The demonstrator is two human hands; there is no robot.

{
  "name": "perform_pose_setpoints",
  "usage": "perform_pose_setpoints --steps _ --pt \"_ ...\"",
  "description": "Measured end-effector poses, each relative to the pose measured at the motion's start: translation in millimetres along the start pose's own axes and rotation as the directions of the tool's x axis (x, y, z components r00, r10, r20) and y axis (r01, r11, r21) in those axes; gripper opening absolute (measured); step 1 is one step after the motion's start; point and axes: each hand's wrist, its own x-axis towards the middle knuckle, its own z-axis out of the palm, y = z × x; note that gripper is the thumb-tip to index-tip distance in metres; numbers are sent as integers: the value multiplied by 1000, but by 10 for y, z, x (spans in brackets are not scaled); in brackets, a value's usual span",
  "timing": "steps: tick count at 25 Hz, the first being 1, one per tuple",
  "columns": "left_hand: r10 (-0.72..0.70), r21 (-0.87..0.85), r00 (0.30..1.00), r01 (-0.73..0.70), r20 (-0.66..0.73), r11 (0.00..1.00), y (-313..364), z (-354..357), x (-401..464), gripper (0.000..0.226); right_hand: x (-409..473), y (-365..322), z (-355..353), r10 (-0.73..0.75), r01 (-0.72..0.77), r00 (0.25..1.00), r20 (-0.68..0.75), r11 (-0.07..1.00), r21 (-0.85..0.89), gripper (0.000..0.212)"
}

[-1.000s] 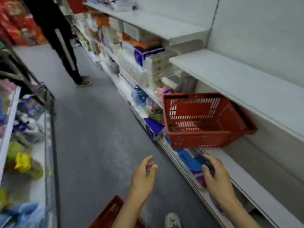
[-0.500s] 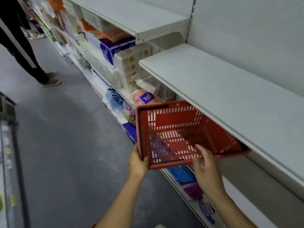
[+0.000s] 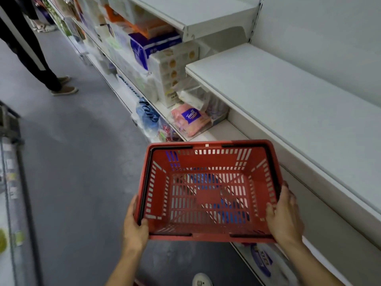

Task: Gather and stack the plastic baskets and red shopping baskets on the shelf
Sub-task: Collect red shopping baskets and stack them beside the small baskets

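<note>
Your left hand and right hand grip, fingers curled over opposite rims, the red slotted plastic shopping basket, held lower centre of frame, just beside the white metal shelf at right.

bystander cut off above the legs at the far left, left-side display case blurred, near-right packages half hidden under the basket

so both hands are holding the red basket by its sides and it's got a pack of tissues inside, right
Not quite. The red basket is empty: the head view shows only its slotted floor, with goods on the lower shelf visible through the slots. The rest holds: the left hand and right hand each hold one side of it.
</note>
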Motion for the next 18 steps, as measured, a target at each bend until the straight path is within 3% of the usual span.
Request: perform_pose_setpoints --steps 4,9,14,18 --pt "-111 -63 992 107 -66 992 -320 -189 -145 72 -134 -54 15 -17 21 999 -35 991 135 58" --pt "-160 -88 956 142 -244 986 -843 -830 -715 67 -896 -244 137 -76 75 997 -2 971 225 57" --pt "-207 -116 896 175 -394 978 -1495 -1605 -1642 56 -1845 -234 404 -253 218 964 79 926 308 63" --pt "-402 -272 801 307 -443 912 -2360 -2011 -2370 55 -2469 -220 812 -349 280 909 228 916 289 60"
